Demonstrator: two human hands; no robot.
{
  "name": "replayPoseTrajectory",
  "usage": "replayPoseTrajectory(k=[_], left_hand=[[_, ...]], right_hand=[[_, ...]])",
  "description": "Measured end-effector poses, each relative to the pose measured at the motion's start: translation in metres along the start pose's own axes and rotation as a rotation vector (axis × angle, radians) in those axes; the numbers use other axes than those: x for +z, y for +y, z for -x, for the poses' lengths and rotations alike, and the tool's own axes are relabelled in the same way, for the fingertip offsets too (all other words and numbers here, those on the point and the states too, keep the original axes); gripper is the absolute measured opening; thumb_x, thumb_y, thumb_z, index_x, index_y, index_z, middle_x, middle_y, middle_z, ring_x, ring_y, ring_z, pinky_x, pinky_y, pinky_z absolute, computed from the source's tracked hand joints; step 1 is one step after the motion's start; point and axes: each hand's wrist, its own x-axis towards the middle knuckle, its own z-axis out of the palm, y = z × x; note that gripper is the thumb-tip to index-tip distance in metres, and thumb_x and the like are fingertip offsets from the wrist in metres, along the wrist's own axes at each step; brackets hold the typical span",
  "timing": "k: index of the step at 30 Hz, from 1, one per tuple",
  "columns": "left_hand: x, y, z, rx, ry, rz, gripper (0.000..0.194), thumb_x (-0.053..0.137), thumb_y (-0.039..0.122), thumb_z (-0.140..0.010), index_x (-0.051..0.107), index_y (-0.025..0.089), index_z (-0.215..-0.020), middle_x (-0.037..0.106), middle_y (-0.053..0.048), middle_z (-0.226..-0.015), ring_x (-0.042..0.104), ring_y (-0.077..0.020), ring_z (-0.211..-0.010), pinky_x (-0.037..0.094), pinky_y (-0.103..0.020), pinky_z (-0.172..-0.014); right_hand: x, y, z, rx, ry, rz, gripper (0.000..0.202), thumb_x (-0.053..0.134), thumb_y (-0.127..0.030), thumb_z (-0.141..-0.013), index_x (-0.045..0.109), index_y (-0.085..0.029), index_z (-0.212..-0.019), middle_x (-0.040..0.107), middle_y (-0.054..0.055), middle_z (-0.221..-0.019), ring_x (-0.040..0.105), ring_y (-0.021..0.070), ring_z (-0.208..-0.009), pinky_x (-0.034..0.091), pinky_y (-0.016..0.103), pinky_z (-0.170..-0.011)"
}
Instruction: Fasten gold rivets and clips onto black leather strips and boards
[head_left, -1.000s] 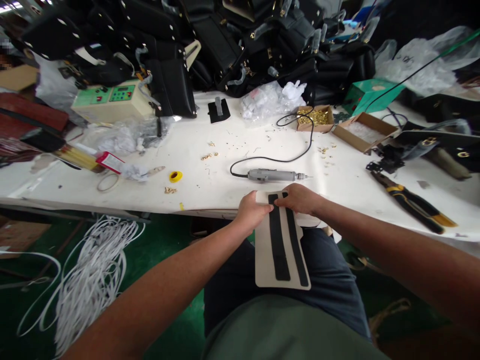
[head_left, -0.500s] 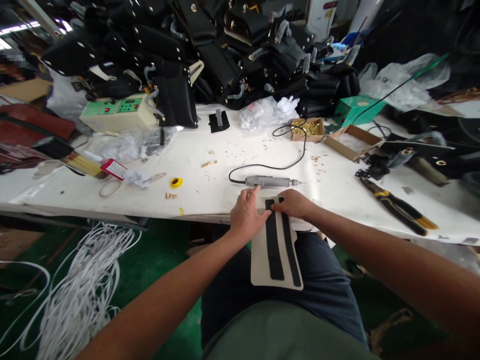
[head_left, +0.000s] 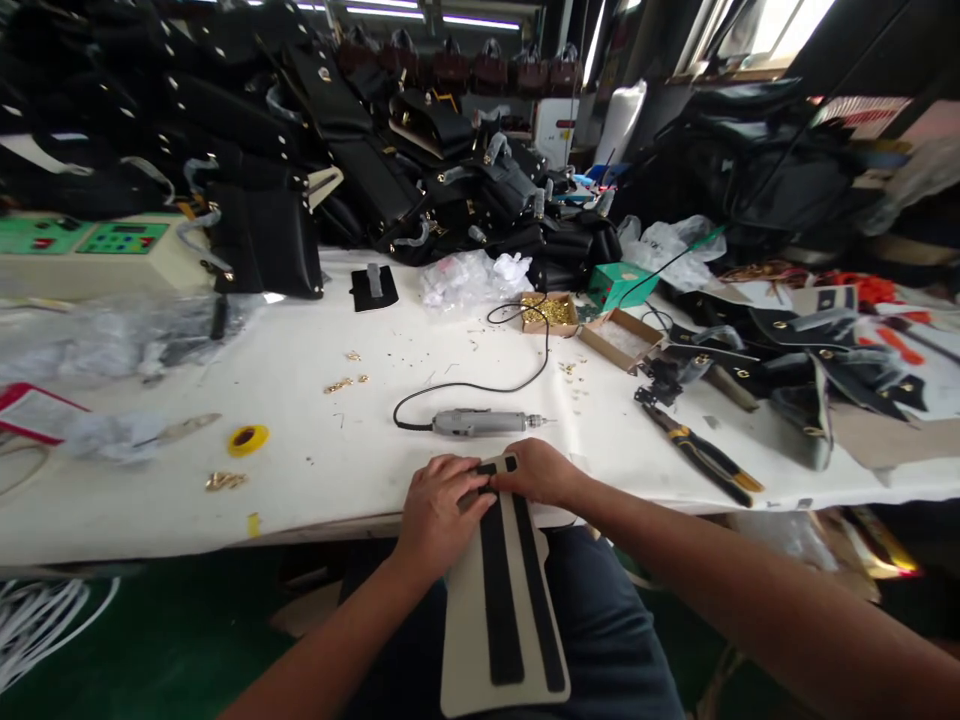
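Observation:
A flat beige panel (head_left: 465, 640) with two long black strips lies over my lap, its far end at the table's front edge. Bent fingers of my left hand (head_left: 439, 505) close on the panel's far left part, thumb on top near the left black strip (head_left: 501, 600). My right hand (head_left: 541, 472) grips the far right edge, its thumb pressing on top near the left hand's fingertips. What lies under the fingers is hidden. Just beyond the hands, a grey electric screwdriver (head_left: 480, 422) rests on the table, bit pointing right and cord running back.
Pliers (head_left: 705, 455) and an open carton (head_left: 622, 340) lie right, near a box of brass fittings (head_left: 551, 313). Yellow tape (head_left: 247, 440) and loose brass pieces (head_left: 225, 481) are left. Black bags (head_left: 262, 230) pile up behind, beside a control box (head_left: 112, 255).
My view has swung right and up, so the table's things appear farther left and lower. Both hands stay on the panel; my left fingers now reach over its far end.

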Motion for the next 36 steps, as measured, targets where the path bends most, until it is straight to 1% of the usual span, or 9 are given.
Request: replayPoseTrajectory(k=[3, 5, 9, 11, 14, 19, 25, 31, 36], left_hand=[[0.0, -0.001, -0.001, -0.004, -0.005, 0.0, 0.016, 0.075, 0.026, -0.084, 0.08, 0.029, -0.099, 0.077, -0.004, -0.119, 0.063, -0.0299, -0.116, 0.052, -0.051, -0.097], [0.001, -0.003, -0.001, -0.008, -0.01, 0.004, 0.016, 0.075, 0.028, -0.085, 0.08, 0.029, -0.1, 0.076, -0.005, -0.119, 0.062, -0.0306, -0.117, 0.051, -0.052, -0.098], [0.002, -0.005, -0.001, -0.011, -0.02, 0.019, 0.014, 0.075, 0.029, -0.085, 0.079, 0.028, -0.098, 0.076, -0.005, -0.119, 0.062, -0.0311, -0.117, 0.05, -0.053, -0.099], [0.002, -0.005, -0.001, -0.014, -0.025, 0.028, 0.014, 0.075, 0.028, -0.084, 0.079, 0.028, -0.097, 0.076, -0.005, -0.119, 0.062, -0.031, -0.118, 0.049, -0.052, -0.099], [0.001, -0.004, -0.002, -0.022, -0.028, 0.034, 0.015, 0.075, 0.028, -0.083, 0.078, 0.028, -0.098, 0.076, -0.006, -0.119, 0.061, -0.031, -0.117, 0.049, -0.052, -0.098], [0.0, -0.001, -0.003, -0.064, -0.057, 0.055, 0.016, 0.078, 0.028, -0.082, 0.077, 0.028, -0.098, 0.075, -0.004, -0.121, 0.06, -0.0297, -0.118, 0.047, -0.051, -0.1], [0.001, 0.002, -0.001, -0.094, -0.069, 0.069, 0.019, 0.08, 0.03, -0.082, 0.075, 0.029, -0.1, 0.074, 0.0, -0.122, 0.058, -0.0279, -0.121, 0.044, -0.048, -0.103], [0.003, 0.002, 0.001, -0.1, -0.086, 0.069, 0.02, 0.08, 0.032, -0.083, 0.074, 0.029, -0.102, 0.074, 0.001, -0.121, 0.057, -0.0263, -0.122, 0.042, -0.047, -0.104], [0.006, 0.001, 0.002, -0.082, -0.08, 0.073, 0.022, 0.08, 0.034, -0.083, 0.073, 0.028, -0.104, 0.074, 0.001, -0.124, 0.055, -0.0267, -0.122, 0.042, -0.046, -0.101]], right_hand=[[-0.002, 0.011, 0.008, 0.011, 0.087, -0.005, 0.028, 0.074, -0.044, -0.08, 0.075, -0.02, -0.095, 0.072, 0.003, -0.08, 0.063, 0.0174, -0.074, 0.04, 0.025, -0.061], [-0.009, 0.03, 0.015, 0.02, 0.204, -0.035, 0.032, 0.069, -0.044, -0.085, 0.074, -0.021, -0.106, 0.074, 0.002, -0.085, 0.065, 0.0171, -0.074, 0.044, 0.026, -0.066], [-0.036, 0.082, 0.021, 0.057, 0.556, -0.025, 0.029, 0.062, -0.044, -0.089, 0.076, -0.022, -0.102, 0.077, 0.003, -0.092, 0.067, 0.018, -0.076, 0.048, 0.029, -0.075], [-0.05, 0.104, 0.018, 0.095, 0.627, 0.017, 0.031, 0.061, -0.043, -0.089, 0.077, -0.02, -0.103, 0.077, 0.005, -0.096, 0.067, 0.0198, -0.078, 0.049, 0.031, -0.077], [-0.062, 0.12, 0.009, 0.108, 0.627, 0.064, 0.033, 0.062, -0.041, -0.087, 0.078, -0.019, -0.105, 0.077, 0.007, -0.1, 0.068, 0.0217, -0.083, 0.049, 0.033, -0.079], [-0.067, 0.127, -0.006, 0.104, 0.591, 0.127, 0.025, 0.065, -0.041, -0.084, 0.081, -0.023, -0.095, 0.079, 0.006, -0.1, 0.071, 0.0233, -0.089, 0.05, 0.032, -0.08], [-0.077, 0.135, -0.011, 0.112, 0.514, 0.183, 0.025, 0.065, -0.043, -0.083, 0.081, -0.025, -0.092, 0.08, 0.005, -0.095, 0.071, 0.0255, -0.087, 0.049, 0.034, -0.078], [-0.073, 0.124, -0.004, 0.06, 0.523, 0.643, 0.038, 0.048, -0.043, -0.098, 0.078, -0.023, -0.107, 0.076, 0.011, -0.114, 0.068, 0.0258, -0.086, 0.039, 0.033, -0.063], [-0.066, 0.128, -0.007, 0.061, 0.612, 0.742, 0.039, 0.046, -0.04, -0.1, 0.078, -0.019, -0.105, 0.075, 0.013, -0.105, 0.064, 0.0231, -0.08, 0.031, 0.032, -0.059]])
